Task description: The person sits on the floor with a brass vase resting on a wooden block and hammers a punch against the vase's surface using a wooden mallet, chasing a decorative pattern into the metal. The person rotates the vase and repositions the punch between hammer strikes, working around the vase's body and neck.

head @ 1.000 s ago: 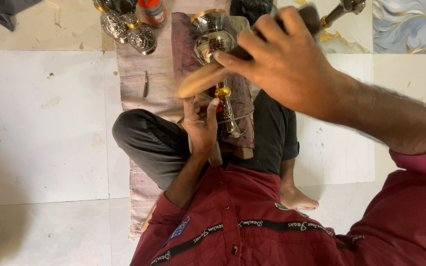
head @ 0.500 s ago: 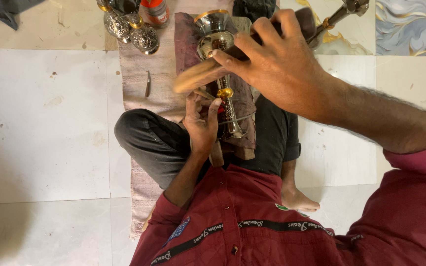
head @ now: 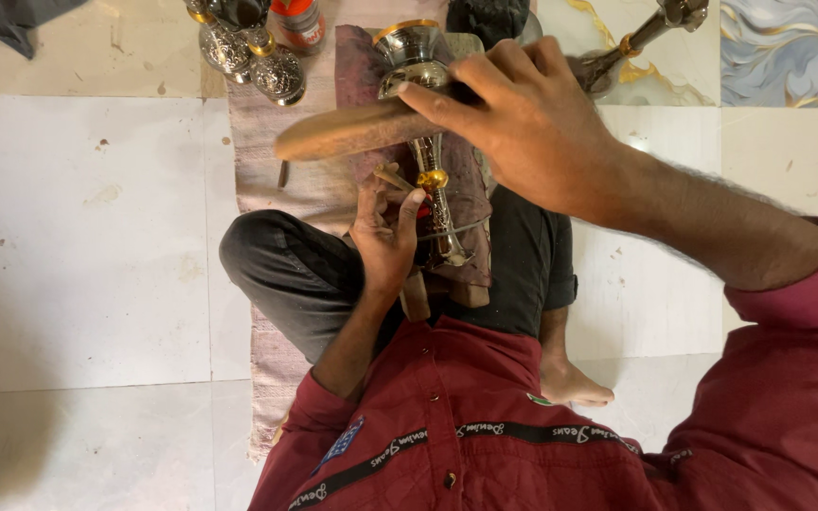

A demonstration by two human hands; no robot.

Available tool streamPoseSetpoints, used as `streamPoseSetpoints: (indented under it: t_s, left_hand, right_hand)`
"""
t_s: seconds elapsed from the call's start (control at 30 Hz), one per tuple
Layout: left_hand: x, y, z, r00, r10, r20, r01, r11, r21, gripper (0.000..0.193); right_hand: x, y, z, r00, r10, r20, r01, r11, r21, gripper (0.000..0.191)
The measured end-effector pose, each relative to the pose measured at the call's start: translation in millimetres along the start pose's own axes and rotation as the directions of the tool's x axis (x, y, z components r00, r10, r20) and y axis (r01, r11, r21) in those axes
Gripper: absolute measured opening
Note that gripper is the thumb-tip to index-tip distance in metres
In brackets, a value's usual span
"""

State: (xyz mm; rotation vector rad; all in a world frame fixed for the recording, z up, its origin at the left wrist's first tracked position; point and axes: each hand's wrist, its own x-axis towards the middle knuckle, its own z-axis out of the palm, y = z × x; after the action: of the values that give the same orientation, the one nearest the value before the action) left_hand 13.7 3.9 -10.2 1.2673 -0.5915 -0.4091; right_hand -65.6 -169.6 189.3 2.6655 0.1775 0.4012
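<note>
A silver metal goblet-shaped piece (head: 416,57) with a gold ring on its stem lies on a dark cloth (head: 362,66) across my lap. My left hand (head: 382,237) is shut on a thin chisel (head: 392,179), whose tip rests against the stem near the gold ring. Just above the piece, my right hand (head: 523,123) grips a wooden stick (head: 352,132) held crosswise over the cup end. My crossed legs in dark trousers (head: 286,274) are under the cloth.
Ornate silver and gold metal pieces (head: 248,47) and an orange-capped bottle (head: 297,21) stand at the top left. Another metal stem (head: 655,28) lies at the top right. A woven mat (head: 267,180) covers white floor tiles (head: 87,237). My bare foot (head: 570,383) rests lower right.
My right hand has shifted the wooden stick up and to the left over the metal piece. The left hand and chisel stay at the stem.
</note>
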Motion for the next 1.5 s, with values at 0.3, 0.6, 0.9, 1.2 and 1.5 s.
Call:
streamPoseSetpoints:
  t_s: [0.3, 0.6, 0.9, 1.2, 1.5]
  left_hand:
    - [2.9, -0.3, -1.2, 0.999, -0.038, 0.019, 0.038, 0.998, -0.050, 0.048]
    - [7.0, 2.9, -1.8, 0.997, -0.062, 0.033, 0.064, 0.997, -0.033, 0.047]
    - [9.6, -1.5, -8.1, 0.998, 0.056, -0.005, -0.056, 0.978, -0.203, 0.044]
    - [49.9, 8.8, -22.8, 0.942, -0.026, 0.334, 0.050, 0.997, -0.063, 0.032]
    - [63.8, 34.0, -16.6, 0.859, -0.008, 0.511, -0.173, 0.936, 0.305, 0.045]
  right_hand:
    - [-5.3, -2.4, -4.5, 0.998, -0.039, 0.047, 0.045, 0.990, -0.135, 0.040]
    - [-15.9, -4.6, 5.6, 0.999, 0.030, -0.030, -0.030, 1.000, 0.001, 0.047]
    - [-58.4, -6.8, 38.0, 0.952, 0.262, 0.158, -0.293, 0.930, 0.221, 0.068]
    - [-93.4, -36.2, 101.0, 0.799, 0.504, 0.328, -0.563, 0.436, 0.702, 0.060]
    - [-90.4, -33.1, 111.7, 0.804, 0.486, 0.343, -0.564, 0.441, 0.698, 0.051]
